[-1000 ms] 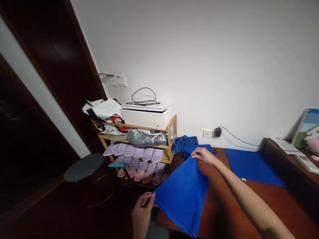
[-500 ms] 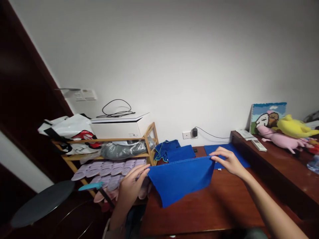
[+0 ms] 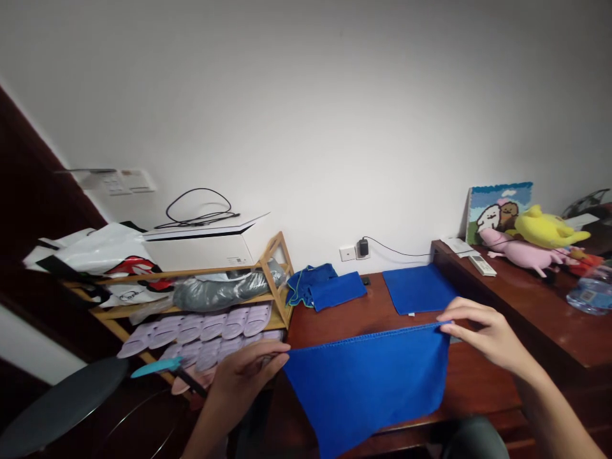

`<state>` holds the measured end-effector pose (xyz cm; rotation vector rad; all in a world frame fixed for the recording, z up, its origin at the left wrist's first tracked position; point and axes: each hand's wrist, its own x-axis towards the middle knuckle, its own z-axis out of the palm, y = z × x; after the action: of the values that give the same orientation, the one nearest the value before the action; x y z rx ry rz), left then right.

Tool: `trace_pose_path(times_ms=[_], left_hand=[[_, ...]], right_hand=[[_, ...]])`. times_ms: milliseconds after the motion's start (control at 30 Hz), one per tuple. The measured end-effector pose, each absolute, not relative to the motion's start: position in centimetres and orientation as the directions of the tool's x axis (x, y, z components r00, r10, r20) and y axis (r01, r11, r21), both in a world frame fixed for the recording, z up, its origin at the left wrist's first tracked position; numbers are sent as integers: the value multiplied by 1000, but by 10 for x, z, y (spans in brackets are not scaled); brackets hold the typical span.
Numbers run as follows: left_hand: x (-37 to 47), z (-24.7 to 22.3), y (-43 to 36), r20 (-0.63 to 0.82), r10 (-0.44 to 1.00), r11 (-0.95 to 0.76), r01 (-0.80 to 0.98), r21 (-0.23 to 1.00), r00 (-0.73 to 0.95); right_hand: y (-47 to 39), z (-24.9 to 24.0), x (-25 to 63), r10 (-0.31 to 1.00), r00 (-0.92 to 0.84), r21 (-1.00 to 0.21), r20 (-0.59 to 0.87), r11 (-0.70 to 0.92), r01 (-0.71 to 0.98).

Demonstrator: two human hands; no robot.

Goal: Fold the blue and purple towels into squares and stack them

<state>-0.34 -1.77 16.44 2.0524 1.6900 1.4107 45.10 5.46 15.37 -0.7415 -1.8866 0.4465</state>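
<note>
A blue cloth (image 3: 370,382) hangs stretched between my two hands, its stitched top edge nearly straight. My left hand (image 3: 251,376) pinches the upper left corner between thumb and fingers. At the upper right corner, my right hand (image 3: 480,331) pinches the same edge. The cloth hangs over the front of the brown wooden table (image 3: 335,325), and its lower part dips below the table edge. Farther back lie a folded blue cloth (image 3: 337,292), a crumpled blue cloth (image 3: 306,284) with a yellow-green edge, and a flat blue cloth (image 3: 418,288) with a small white tag.
On the left, a wooden rack (image 3: 277,271) holds lilac slippers (image 3: 210,328), a white box (image 3: 201,248) and bags. A grey stool seat (image 3: 62,405) stands beside it. The raised ledge (image 3: 540,299) at right carries plush toys (image 3: 521,248), a remote (image 3: 482,265) and a bottle (image 3: 588,294).
My hands have moved lower and farther apart, the right one shifting right. The held cloth has come down nearer to me and is spread wider. The view has turned slightly right.
</note>
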Motion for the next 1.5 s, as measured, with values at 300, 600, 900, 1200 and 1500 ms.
trace_pose_path(times_ms=[300, 600, 900, 1200, 1500], left_hand=[[-9, 158, -27, 374, 927, -344, 405, 847, 7], [-4, 32, 146, 257, 958, -142, 561, 816, -131], [54, -143, 91, 319, 942, -223, 904, 364, 103], [48, -165, 88, 204, 967, -180, 976, 122, 153], [81, -176, 59, 225, 948, -260, 955, 143, 225]], right_hand=[[58, 161, 462, 721, -271, -655, 638, 693, 300], [215, 29, 395, 964, -166, -810, 210, 266, 523], [106, -160, 308, 955, -95, -619, 280, 255, 743], [96, -165, 315, 967, -242, -365, 76, 253, 896], [70, -181, 316, 974, -214, -339, 74, 227, 913]])
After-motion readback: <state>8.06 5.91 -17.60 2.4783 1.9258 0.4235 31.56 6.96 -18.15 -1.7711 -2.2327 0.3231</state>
